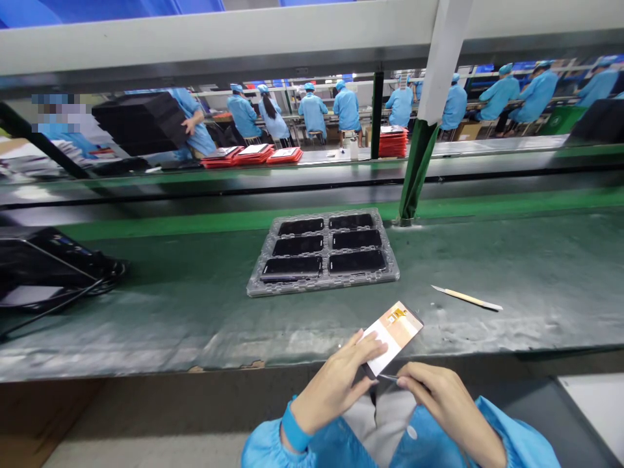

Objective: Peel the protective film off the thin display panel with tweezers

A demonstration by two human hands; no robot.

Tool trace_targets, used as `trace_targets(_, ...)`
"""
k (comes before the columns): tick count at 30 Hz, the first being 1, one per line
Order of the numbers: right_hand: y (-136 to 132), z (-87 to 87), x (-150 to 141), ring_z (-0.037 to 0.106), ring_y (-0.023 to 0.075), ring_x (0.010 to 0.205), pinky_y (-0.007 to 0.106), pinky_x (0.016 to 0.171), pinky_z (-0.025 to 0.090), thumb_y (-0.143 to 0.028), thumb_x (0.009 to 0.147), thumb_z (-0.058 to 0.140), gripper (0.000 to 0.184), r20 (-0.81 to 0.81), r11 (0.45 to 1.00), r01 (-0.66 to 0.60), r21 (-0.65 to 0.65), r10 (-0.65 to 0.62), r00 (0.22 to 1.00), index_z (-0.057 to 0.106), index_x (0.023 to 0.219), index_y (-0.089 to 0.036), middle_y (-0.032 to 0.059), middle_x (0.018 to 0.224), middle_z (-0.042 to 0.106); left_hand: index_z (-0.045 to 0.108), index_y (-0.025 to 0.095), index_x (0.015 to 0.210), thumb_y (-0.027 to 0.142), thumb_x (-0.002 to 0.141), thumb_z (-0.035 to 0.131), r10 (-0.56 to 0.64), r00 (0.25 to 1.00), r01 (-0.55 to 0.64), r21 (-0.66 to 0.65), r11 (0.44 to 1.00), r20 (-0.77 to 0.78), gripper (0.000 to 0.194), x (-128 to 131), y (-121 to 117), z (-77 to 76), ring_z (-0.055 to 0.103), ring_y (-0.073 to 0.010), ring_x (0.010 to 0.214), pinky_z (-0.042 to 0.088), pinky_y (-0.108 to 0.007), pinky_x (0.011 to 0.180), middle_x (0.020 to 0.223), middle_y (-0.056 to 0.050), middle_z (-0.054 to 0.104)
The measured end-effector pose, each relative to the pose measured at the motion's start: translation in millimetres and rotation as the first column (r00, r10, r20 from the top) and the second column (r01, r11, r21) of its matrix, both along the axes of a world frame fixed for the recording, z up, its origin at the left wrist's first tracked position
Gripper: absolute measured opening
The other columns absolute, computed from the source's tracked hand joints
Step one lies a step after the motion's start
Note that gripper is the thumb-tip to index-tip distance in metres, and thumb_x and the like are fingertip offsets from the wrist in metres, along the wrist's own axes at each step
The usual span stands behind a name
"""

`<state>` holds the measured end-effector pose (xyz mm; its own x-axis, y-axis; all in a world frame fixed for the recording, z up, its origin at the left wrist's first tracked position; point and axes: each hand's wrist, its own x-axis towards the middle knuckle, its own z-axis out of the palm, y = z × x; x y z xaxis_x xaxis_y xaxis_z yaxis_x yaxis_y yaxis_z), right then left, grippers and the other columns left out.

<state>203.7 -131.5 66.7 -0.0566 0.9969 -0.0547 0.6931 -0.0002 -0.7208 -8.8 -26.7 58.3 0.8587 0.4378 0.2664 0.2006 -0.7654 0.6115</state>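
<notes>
A long workroom stretches away behind a shelf, with people (312, 114) in blue seated along far benches and one co-worker's arm around a large black box (143, 123), whose contents cannot be seen. In front runs a green counter (170, 305), its near edge worn and chipped; a sleeve or the sheet's rough lip could well snag something there. On it sits a clear plastic tray (326, 286), moulded into six pockets, each filled with a dark, flat phone (357, 261); a bump to the tray would probably unseat them. Beyond, red trays (285, 156) stand in low stacks with pale sheets on top. The left hand (336, 377) has its fingers laid over the white back of a phone screen (396, 331), thumb by the near corner, gripping it at the counter's edge with that corner jutting out; if this hold loosened, the screen could slip toward the lap. A craft knife (467, 298) lies bare on the counter to the right, where a careless reach might nick skin. Smallest is a thin metal tool (389, 377), pinched in the fingers of the right hand (441, 390), its tip against the screen's corner: too much force could crack the glass.
</notes>
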Motion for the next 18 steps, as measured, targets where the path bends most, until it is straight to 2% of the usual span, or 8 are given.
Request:
trace_targets(3,2,-0.9,-3,0.058,0.0158,0.059,0.025,0.059,0.036,-0.035,0.098,0.045,0.026,-0.052,0.994,0.059,-0.094,-0.064,0.997,0.057,0.077,-0.025,-0.0044,0.061,0.058,0.031,0.027,0.15,0.01,0.094,0.054,-0.002,1.0,0.002,-0.002,1.0,0.005,0.063,0,0,0.4,0.038,-0.0238,0.144,0.031,-0.049,0.121,0.147,-0.006,0.053)
trace_targets(6,1,-4.8,-4,0.05,0.0147,0.054,0.025,0.055,0.033,-0.041,0.093,0.049,0.021,-0.18,0.983,0.079,-0.168,-0.109,0.978,0.052,0.08,-0.025,-0.0071,0.056,0.048,0.029,0.027,0.151,0.008,0.094,0.053,-0.003,1.0,0.003,-0.016,1.0,0.004,0.065,1,0,0.7,0.039,-0.0235,0.144,0.03,-0.05,0.121,0.147,-0.006,0.054)
trace_targets(9,-1,-8.3,-3,0.048,0.0144,0.058,0.025,0.056,0.033,-0.042,0.088,0.054,0.021,-0.252,0.986,0.077,-0.147,-0.113,0.961,0.052,0.078,-0.024,-0.006,0.061,0.049,0.029,0.028,0.15,0.007,0.093,0.053,-0.005,1.0,0.005,-0.017,1.0,0.007,0.066,1,-1,0.6,0.04,-0.0231,0.143,0.03,-0.05,0.121,0.147,-0.006,0.054)
trace_targets(12,-3,-8.5,-4,0.05,0.0153,0.061,0.026,0.058,0.034,-0.043,0.09,0.05,0.026,-0.278,0.986,0.078,-0.146,-0.117,0.953,0.057,0.077,-0.022,-0.0035,0.065,0.053,0.031,0.028,0.149,0.007,0.093,0.053,0.003,1.0,-0.003,-0.012,1.0,0.0,0.064,1,-1,0.4,0.04,-0.0235,0.143,0.031,-0.05,0.121,0.148,-0.006,0.053)
trace_targets(18,-5,-11.8,-8,0.049,0.015,0.056,0.026,0.057,0.035,-0.052,0.093,0.041,0.039,-0.306,0.972,0.105,-0.211,-0.168,0.937,0.054,0.071,-0.022,-0.0052,0.055,0.046,0.031,0.027,0.149,0.011,0.096,0.05,-0.005,1.0,0.005,0.001,1.0,0.018,0.059,2,0,0.4,0.042,-0.0214,0.142,0.03,-0.049,0.122,0.145,-0.005,0.056)
